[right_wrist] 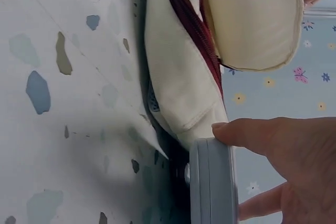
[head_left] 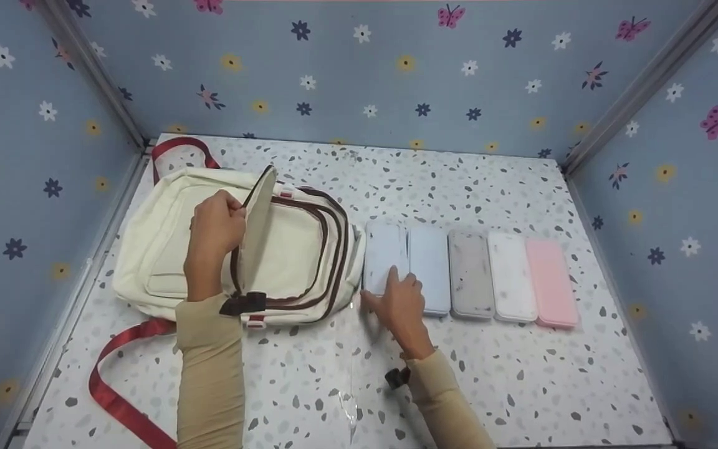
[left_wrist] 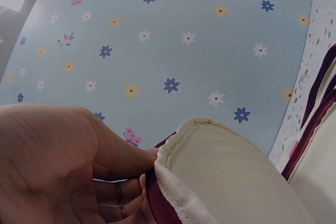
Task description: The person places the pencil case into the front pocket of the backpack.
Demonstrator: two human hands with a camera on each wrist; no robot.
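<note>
A cream backpack (head_left: 169, 249) with dark red-brown zippers lies on the left side of the table. My left hand (head_left: 214, 227) pinches the edge of its unzipped front flap (left_wrist: 236, 177) and holds it raised, so the pocket (head_left: 287, 249) gapes toward the right. Beside the bag, my right hand (head_left: 404, 307) reaches over the near end of a flat light-blue case (head_left: 386, 243), the leftmost in a row. In the right wrist view, the thumb rests at the edge of this case (right_wrist: 212, 182), and another finger lies against its face.
To the right stand a second light-blue case (head_left: 429, 268), a grey case (head_left: 470, 274), a white case (head_left: 513, 277) and a pink case (head_left: 552, 284). A red strap (head_left: 119, 399) trails toward the front edge. Flower-patterned panels (head_left: 359, 81) wall in the speckled table (head_left: 521, 386).
</note>
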